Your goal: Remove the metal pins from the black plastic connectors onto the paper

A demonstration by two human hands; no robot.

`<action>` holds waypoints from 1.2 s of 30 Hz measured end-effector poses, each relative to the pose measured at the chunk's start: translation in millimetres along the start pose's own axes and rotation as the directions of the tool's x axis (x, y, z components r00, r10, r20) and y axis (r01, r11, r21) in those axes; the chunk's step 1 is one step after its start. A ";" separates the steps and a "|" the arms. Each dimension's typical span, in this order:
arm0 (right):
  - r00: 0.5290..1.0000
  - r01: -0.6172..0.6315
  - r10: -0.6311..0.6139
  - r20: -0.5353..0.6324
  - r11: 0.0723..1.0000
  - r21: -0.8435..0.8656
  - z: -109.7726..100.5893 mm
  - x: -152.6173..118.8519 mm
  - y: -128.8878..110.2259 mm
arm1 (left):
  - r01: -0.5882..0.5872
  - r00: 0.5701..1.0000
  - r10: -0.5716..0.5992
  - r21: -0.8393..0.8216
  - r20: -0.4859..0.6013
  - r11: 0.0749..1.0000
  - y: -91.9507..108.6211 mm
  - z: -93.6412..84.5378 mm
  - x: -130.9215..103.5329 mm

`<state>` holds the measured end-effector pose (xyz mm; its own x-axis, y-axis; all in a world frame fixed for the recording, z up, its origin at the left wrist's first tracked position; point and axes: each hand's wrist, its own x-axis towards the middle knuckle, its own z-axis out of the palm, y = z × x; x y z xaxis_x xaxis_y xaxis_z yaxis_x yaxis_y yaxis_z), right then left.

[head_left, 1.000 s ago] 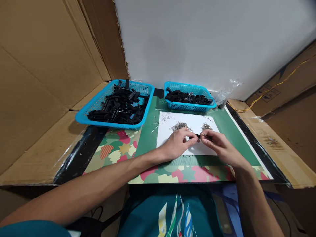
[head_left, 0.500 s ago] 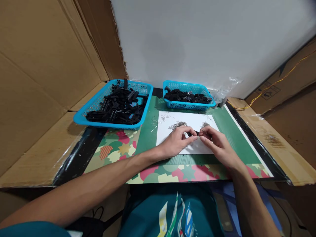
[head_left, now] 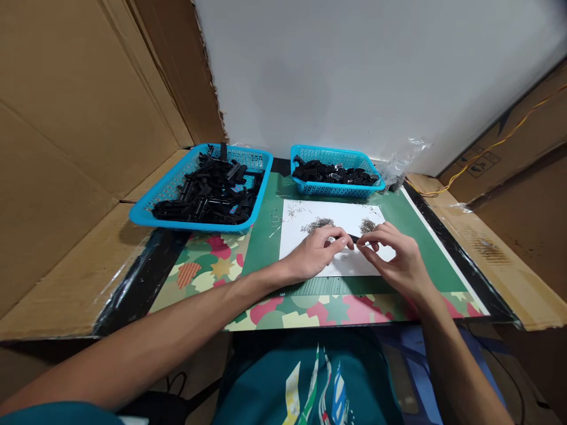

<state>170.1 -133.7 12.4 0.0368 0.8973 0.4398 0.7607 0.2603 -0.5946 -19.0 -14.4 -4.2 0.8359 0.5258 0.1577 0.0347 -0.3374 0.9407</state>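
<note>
My left hand [head_left: 316, 254] grips a small black plastic part [head_left: 353, 238] between thumb and fingers, low over a white sheet [head_left: 291, 236]. Close by on the right, the thumb and fingertips of my right hand [head_left: 398, 257] are pinched together at the part's end. A thin, pale sliver shows at those fingertips, too small to name. Two piles of tiny metal pieces lie on the sheet: a left pile [head_left: 319, 223] behind my left hand and a right pile [head_left: 367, 225] behind my right fingers.
A large blue basket [head_left: 195, 225] of black plastic parts stands at the left. Farther back is a smaller blue basket [head_left: 339, 190] of black pieces. A clear plastic bag [head_left: 398, 168] sits beside it. Cardboard walls [head_left: 88, 88] flank the green mat [head_left: 266, 254].
My right hand has turned and shifted slightly right, its fingertips drawing a little away from the left hand's. My left hand still holds the black part in nearly the same place.
</note>
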 end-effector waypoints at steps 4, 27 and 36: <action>0.971 -0.210 0.220 -0.096 0.972 0.109 -2.5 -5.3 8.7 | -0.064 0.996 0.074 0.153 -0.056 0.986 -2.4 2.5 -3.4; 0.774 -0.633 0.634 0.001 0.773 0.054 3.5 4.9 23.4 | -0.144 0.989 0.128 0.384 0.068 0.912 -5.8 5.8 -8.5; 0.781 -0.624 0.624 0.009 0.781 -0.021 0.3 3.4 23.1 | -0.203 0.979 0.171 0.432 0.112 0.879 -9.1 7.5 -9.8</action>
<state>187.6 -124.6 -0.1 0.4981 0.8665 -0.0334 0.5848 -0.3641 -0.7249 -23.4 -22.4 -16.5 0.8854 0.3697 0.2818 0.0977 -0.7407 0.6647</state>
